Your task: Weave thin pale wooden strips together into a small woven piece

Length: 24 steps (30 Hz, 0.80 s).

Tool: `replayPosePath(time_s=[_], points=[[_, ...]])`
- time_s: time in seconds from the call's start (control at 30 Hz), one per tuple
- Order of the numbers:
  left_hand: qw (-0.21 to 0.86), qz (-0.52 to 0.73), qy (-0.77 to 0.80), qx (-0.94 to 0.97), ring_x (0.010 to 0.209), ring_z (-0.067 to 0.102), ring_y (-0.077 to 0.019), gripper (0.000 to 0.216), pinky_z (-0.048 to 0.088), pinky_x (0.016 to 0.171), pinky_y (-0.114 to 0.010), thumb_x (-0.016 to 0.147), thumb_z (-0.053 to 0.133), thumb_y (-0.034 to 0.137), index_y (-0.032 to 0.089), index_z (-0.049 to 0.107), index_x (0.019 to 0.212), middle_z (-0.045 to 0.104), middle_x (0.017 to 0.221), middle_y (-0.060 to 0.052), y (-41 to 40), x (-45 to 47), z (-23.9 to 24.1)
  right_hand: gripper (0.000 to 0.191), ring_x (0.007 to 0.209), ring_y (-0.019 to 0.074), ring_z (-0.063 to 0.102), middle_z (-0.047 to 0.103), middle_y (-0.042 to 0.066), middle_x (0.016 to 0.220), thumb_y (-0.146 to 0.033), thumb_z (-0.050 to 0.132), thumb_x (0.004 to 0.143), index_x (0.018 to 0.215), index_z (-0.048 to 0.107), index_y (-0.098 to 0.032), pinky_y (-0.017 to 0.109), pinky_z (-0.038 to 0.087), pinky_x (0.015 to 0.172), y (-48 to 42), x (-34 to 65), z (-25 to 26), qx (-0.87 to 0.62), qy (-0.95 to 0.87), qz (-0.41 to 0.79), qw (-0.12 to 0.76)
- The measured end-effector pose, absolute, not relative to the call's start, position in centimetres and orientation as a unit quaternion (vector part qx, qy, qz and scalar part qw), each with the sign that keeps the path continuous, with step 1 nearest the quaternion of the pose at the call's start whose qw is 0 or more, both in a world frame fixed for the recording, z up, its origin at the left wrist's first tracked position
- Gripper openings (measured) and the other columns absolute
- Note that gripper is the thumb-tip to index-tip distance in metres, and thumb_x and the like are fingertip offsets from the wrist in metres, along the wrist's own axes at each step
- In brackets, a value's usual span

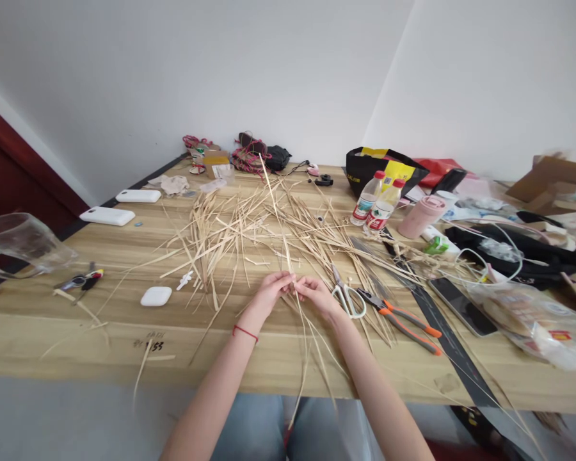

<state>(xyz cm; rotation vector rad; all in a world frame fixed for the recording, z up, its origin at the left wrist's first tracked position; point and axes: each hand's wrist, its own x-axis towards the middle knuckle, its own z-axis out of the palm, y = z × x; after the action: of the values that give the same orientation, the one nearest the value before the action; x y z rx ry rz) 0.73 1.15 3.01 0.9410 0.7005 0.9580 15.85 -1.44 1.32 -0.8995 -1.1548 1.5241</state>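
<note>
My left hand [274, 289] and my right hand [315, 294] meet over the front middle of the table. Both have their fingertips closed on a bundle of pale straw strips [284, 253]. The bundle points up and away from me, while loose strip ends [305, 346] hang down past the table edge toward my lap. Exactly where the strips cross is hidden by my fingers. Just right of my right hand lie white-handled scissors [349, 301] and pliers with orange and grey handles [403, 320]. A wide heap of loose straw strips [221, 230] spreads beyond both hands.
A clear plastic jug [26, 240], white power banks [107, 216] and a white earphone case [156, 296] are at left. To the right stand two bottles [383, 206], a pink cup [420, 216], a phone [462, 306] and plastic bags [537, 320]. The table's front edge [211, 386] runs near me.
</note>
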Motion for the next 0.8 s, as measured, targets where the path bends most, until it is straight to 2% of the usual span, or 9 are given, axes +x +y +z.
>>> replayPosePath(time_s=[0.2,0.47,0.57,0.7,0.8], points=[[0.76,0.41,0.288,0.414,0.06,0.048,-0.0093,0.02,0.038,0.06,-0.023,0.067,0.073,0.031,0.013,0.065,0.07,0.058,0.063,0.0,1.1,0.7,3.0,0.027,0.06,0.0119,0.049,0.061,0.001,0.068,-0.043,0.072,0.071,0.069,0.064,-0.018,0.025,0.037,0.059,-1.7,15.8,2.0,-0.362,-0.472,0.635,0.493],[0.643,0.45,0.368,0.498,0.06,0.051,-0.0105,0.022,0.038,0.058,-0.023,0.068,0.072,0.033,0.014,0.067,0.077,0.062,0.068,-0.001,1.0,1.1,2.7,0.027,0.072,0.0172,0.058,0.068,0.004,0.075,-0.044,0.063,0.078,0.075,0.068,-0.018,0.03,0.044,0.072,-1.8,15.1,1.8,-0.418,-0.521,0.535,0.517],[0.627,0.456,0.368,0.513,0.059,0.049,-0.0107,0.021,0.037,0.056,-0.023,0.069,0.071,0.034,0.014,0.067,0.073,0.059,0.065,0.0,1.2,1.0,2.2,0.029,0.077,0.0195,0.061,0.069,0.004,0.078,-0.046,0.06,0.079,0.077,0.071,-0.018,0.031,0.045,0.077,-1.7,15.1,1.9,-0.425,-0.545,0.512,0.511],[0.619,0.461,0.366,0.52,0.057,0.045,-0.0096,0.022,0.034,0.054,-0.022,0.069,0.071,0.036,0.014,0.066,0.068,0.054,0.059,0.001,1.4,0.8,2.0,0.028,0.072,0.0187,0.061,0.069,0.004,0.074,-0.043,0.06,0.08,0.079,0.072,-0.018,0.031,0.046,0.074,-1.8,15.1,2.0,-0.43,-0.549,0.499,0.514],[0.628,0.462,0.368,0.507,0.058,0.046,-0.0099,0.024,0.035,0.055,-0.022,0.068,0.071,0.037,0.014,0.067,0.068,0.056,0.061,0.001,1.2,0.8,2.2,0.028,0.072,0.018,0.06,0.07,0.005,0.077,-0.042,0.059,0.081,0.083,0.073,-0.017,0.03,0.045,0.074,-1.9,15.1,2.1,-0.427,-0.544,0.515,0.507]])
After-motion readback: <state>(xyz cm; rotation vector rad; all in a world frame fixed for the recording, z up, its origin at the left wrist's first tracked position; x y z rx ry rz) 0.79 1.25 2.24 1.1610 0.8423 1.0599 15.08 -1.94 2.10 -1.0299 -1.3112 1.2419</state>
